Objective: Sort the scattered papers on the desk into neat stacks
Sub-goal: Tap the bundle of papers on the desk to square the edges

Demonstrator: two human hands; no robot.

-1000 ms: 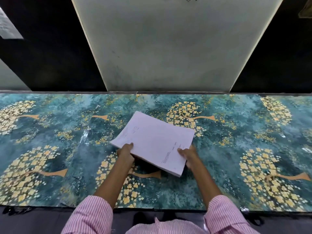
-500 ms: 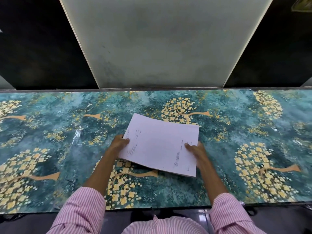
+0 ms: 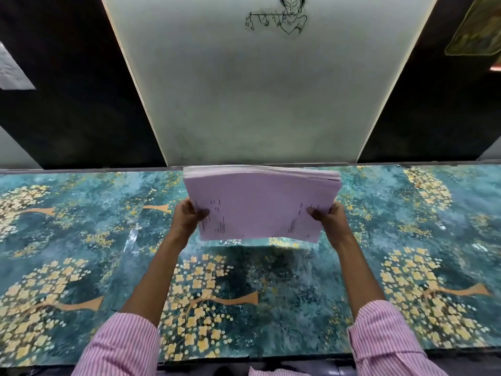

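Stack of papers (image 3: 260, 207) held up above the desk (image 3: 81, 240), both hands gripping it. Left hand (image 3: 187, 219) clamps the stack's left edge, thumb on top sheet; right hand (image 3: 329, 221) clamps the right edge the same way. Stack's near edge hangs clear of the desk, its shadow just below. Pale wall panel (image 3: 257, 104) behind stack, line drawing (image 3: 279, 14) at its top. Striped pink sleeves (image 3: 385, 340) nearest camera.

- The stack of papers (image 3: 260, 207) carries small dark printed lines near both side edges, perhaps text, too small to read.
- Nothing else bears lettering.
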